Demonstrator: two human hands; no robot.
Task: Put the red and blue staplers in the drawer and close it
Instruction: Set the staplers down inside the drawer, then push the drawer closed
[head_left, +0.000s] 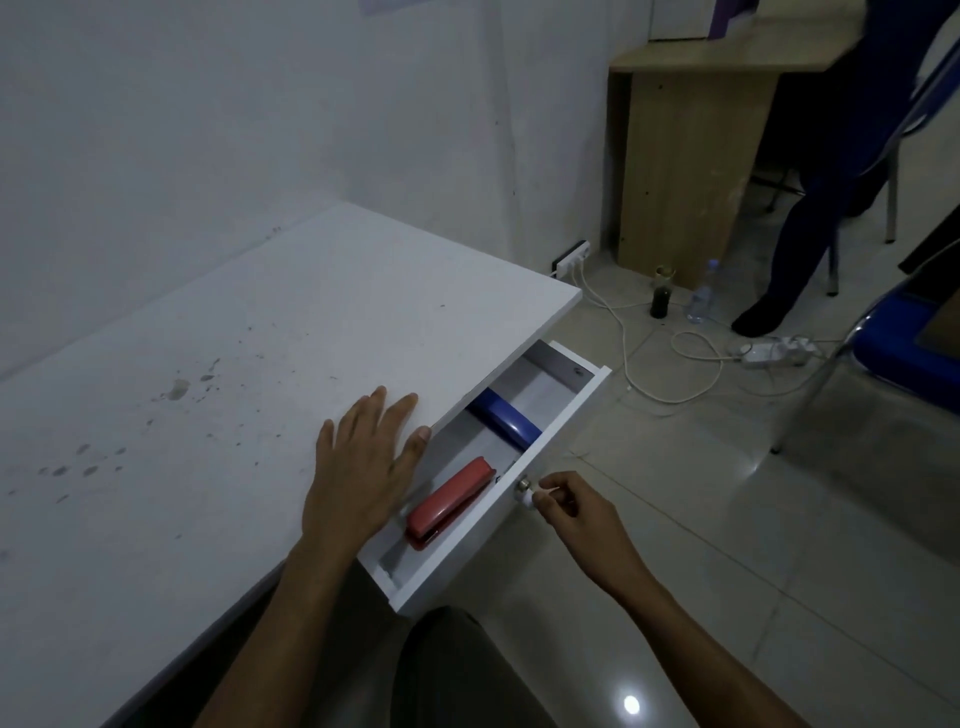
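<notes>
The white drawer (483, 540) under the white table (249, 332) stands partly pulled out. Inside it lie the red stapler (449, 501) near the front and the blue stapler (506, 420) further back, partly hidden under the tabletop edge. My left hand (363, 467) rests flat on the tabletop beside the drawer, fingers spread, thumb at the table's edge. My right hand (569, 512) pinches the drawer's small round knob (524, 491) on the front panel.
On the tiled floor to the right lie white cables and a power strip (774, 351), a dark bottle (661, 296) and a clear bottle (701, 296). A blue chair (904, 343), a wooden desk (691, 156) and a seated person's leg (789, 249) are beyond.
</notes>
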